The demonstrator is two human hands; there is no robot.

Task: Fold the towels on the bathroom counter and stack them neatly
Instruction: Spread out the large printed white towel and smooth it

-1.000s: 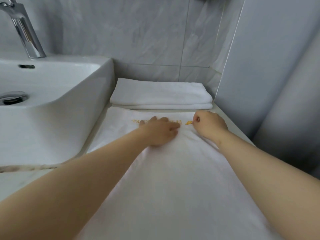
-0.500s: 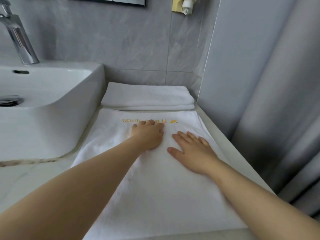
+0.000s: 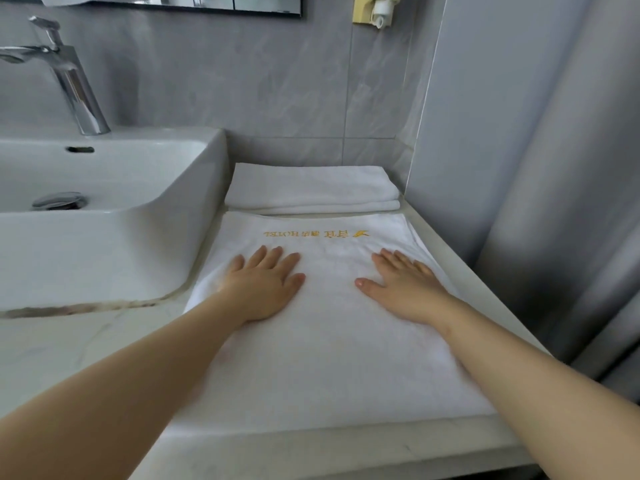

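A white towel (image 3: 332, 348) with yellow embroidered lettering near its far edge lies flat on the counter (image 3: 69, 368), right of the sink. My left hand (image 3: 265, 282) rests palm down on its left part, fingers spread. Palm down on the right part lies my right hand (image 3: 403, 285), fingers spread too. Neither hand grips the cloth. Behind this towel, against the tiled wall, sits a folded white towel (image 3: 311, 188) in a low stack of two layers.
A white basin (image 3: 114, 216) with a chrome tap (image 3: 74, 88) stands to the left, its side close to the towel. A grey panel and a curtain (image 3: 554, 202) close off the right. A yellow dispenser (image 3: 372, 8) hangs on the wall above.
Both hands have slid apart and back toward me across the towel. My left hand has gone from curled near the lettering to flat; the right moved outward to the right.
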